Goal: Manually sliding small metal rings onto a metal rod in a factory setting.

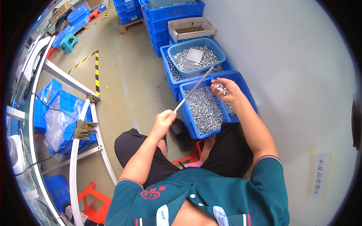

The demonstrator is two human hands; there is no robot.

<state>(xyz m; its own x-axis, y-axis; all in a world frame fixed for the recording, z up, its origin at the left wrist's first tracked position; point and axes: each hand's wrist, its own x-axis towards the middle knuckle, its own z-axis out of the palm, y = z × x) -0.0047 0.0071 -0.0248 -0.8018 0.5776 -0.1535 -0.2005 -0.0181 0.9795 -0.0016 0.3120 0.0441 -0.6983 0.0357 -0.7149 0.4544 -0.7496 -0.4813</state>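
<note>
My left hand [163,121] is closed around the lower end of a thin, straight silver metal rod [195,88]. The rod slants up and to the right, its far tip above the crates. At the crate's right side my right hand [233,93] is cupped, with several small silver metal parts [220,89] in its curled fingers. Beneath both hands stands a blue plastic basket [193,129], filled with many such nut-like parts [204,109]. Their exact kind is too small to make out. Whether any part sits on the rod cannot be told.
Beyond the basket, a light blue tub [225,57] of similar parts holds a white card [194,55]. Stacked blue crates [177,15] and a pale open box [184,36] stand farther back. A white wall [286,94] borders the right; a white-framed bench [71,81] the left.
</note>
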